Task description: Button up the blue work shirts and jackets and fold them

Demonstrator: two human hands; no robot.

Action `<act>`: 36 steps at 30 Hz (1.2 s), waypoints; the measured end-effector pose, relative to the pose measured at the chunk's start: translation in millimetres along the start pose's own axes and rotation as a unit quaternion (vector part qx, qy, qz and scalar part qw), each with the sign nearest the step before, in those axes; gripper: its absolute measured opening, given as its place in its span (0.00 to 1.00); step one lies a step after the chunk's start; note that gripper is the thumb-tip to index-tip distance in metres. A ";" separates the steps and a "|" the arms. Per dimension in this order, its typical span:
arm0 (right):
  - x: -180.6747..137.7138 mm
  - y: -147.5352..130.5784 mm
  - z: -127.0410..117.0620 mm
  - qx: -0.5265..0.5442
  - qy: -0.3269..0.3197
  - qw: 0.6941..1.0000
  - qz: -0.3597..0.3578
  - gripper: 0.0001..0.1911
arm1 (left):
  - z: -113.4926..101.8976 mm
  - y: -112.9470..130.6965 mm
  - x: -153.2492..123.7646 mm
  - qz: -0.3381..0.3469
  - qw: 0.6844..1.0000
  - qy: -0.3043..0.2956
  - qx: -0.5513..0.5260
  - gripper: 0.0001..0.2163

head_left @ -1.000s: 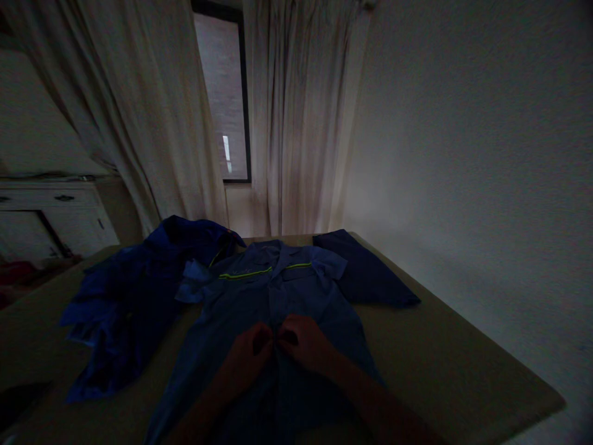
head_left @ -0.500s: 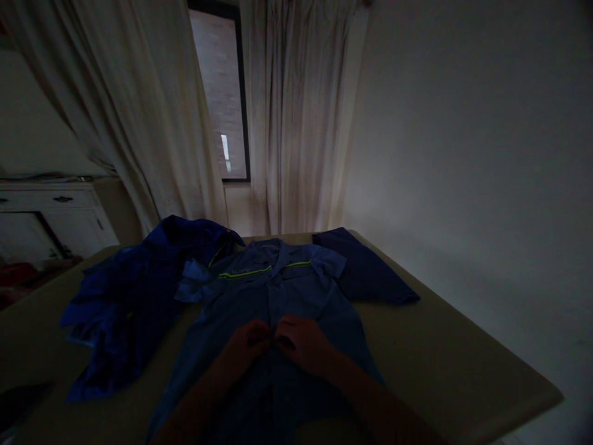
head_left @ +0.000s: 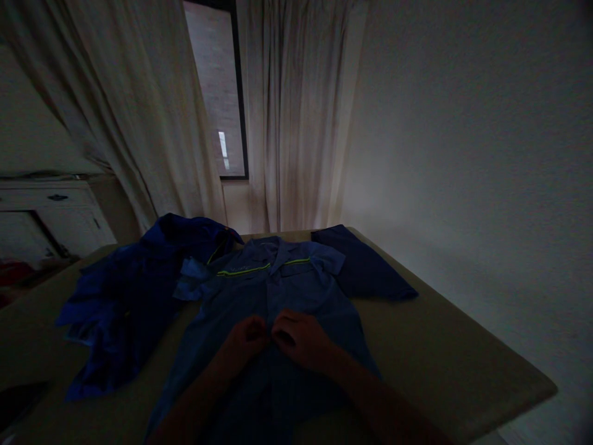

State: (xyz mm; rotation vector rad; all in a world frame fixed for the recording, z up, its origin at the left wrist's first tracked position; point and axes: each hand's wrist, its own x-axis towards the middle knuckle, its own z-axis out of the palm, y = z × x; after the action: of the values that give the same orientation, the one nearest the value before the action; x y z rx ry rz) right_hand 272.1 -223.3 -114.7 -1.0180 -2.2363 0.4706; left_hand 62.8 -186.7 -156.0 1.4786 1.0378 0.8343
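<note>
Shirt (head_left: 296,293) lies flat, front meeting from chest down to where your left hand (head_left: 248,339) and right hand (head_left: 299,340) pinch its placket (head_left: 273,301); below, too dark to judge what's left.

The head camera is looking forward and down (near the shirt (head_left: 290,295)), catching the window (head_left: 217,93) at eleven o'clock.

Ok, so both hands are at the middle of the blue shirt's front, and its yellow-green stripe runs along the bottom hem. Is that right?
Not quite: the yellow-green stripe runs across the chest of the blue shirt, not along the hem, as the head view shows. The left hand and right hand are indeed at the middle of its front.
</note>
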 end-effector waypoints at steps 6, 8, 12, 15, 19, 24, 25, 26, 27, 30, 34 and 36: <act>4.9 11.0 11.4 0.158 0.078 0.977 0.122 0.02 | 11.4 22.4 -17.1 0.103 0.976 0.029 0.188 0.04; 5.2 16.9 15.5 0.211 0.070 0.963 0.154 0.02 | 15.3 23.9 -21.7 0.138 0.959 0.030 0.245 0.03; 6.1 21.6 15.4 0.273 0.048 0.940 0.199 0.05 | 19.2 20.7 -25.4 0.176 0.941 0.035 0.287 0.04; 7.5 16.1 6.2 0.209 0.067 0.957 0.191 0.06 | 19.8 21.2 -25.3 0.138 0.945 0.040 0.292 0.06; 3.6 1.3 -4.2 0.124 0.038 0.975 0.182 0.13 | 16.6 23.3 -21.9 0.062 0.963 0.036 0.261 0.14; -6.6 -14.5 3.5 -0.056 -0.105 0.977 0.179 0.24 | 10.9 18.3 -17.5 0.055 0.976 0.023 0.211 0.14; -7.2 -15.1 4.9 -0.078 -0.113 0.974 0.183 0.23 | 10.3 17.6 -17.2 0.064 0.976 0.032 0.208 0.13; -7.0 -14.5 5.2 -0.085 -0.112 0.972 0.186 0.20 | 9.9 17.6 -17.4 0.077 0.974 0.046 0.210 0.12; -6.2 -12.5 4.1 -0.077 -0.106 0.973 0.191 0.18 | 9.5 18.7 -18.0 0.093 0.970 0.063 0.216 0.11; -1.5 0.0 -5.5 0.016 -0.079 0.974 0.211 0.16 | 8.6 27.7 -23.0 0.129 0.958 0.075 0.245 0.10; 4.0 18.2 -22.5 0.174 -0.083 0.956 0.222 0.15 | 7.7 41.9 -34.1 0.091 0.959 -0.073 0.259 0.10; 5.3 22.5 -28.3 0.224 -0.097 0.945 0.216 0.15 | 7.8 44.3 -38.0 0.074 0.953 -0.130 0.262 0.09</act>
State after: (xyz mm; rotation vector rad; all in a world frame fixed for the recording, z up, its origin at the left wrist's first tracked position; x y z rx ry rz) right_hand 300.7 -203.2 -104.0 -1.2469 -1.9185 1.2563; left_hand 63.0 -225.9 -112.2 2.0736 0.9984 0.4572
